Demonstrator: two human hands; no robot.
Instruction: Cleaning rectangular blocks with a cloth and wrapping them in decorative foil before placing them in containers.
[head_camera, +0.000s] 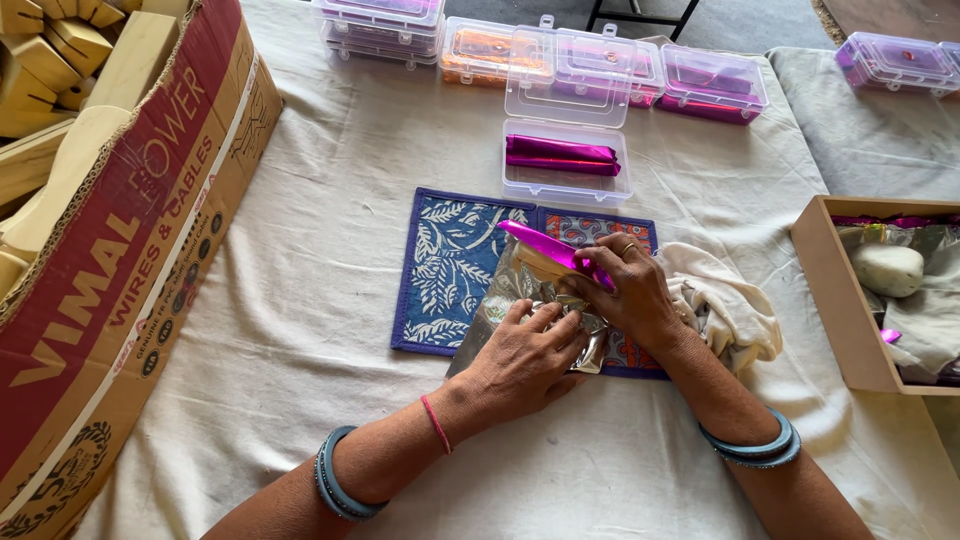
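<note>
Foil is being folded around a small pale block on a blue and patterned mat. The sheet looks thin and light, easily creased and probably easily torn (silver on one side, shiny magenta on the other), so it is best taken at a free edge while the bulk is pinned flat. The block inside looks stiff, though little of it is seen.

The right hand is curled over the top of the bundle, with the magenta flap pinched between thumb and fingertips. Just below and left of that pinch, the left hand is laid palm down, fingers together, pressing crumpled silver foil against the mat. Both wrists are kept low.

Right of the grip a cream cloth is bunched; beyond it an open clear box of wrapped magenta pieces is set.
</note>
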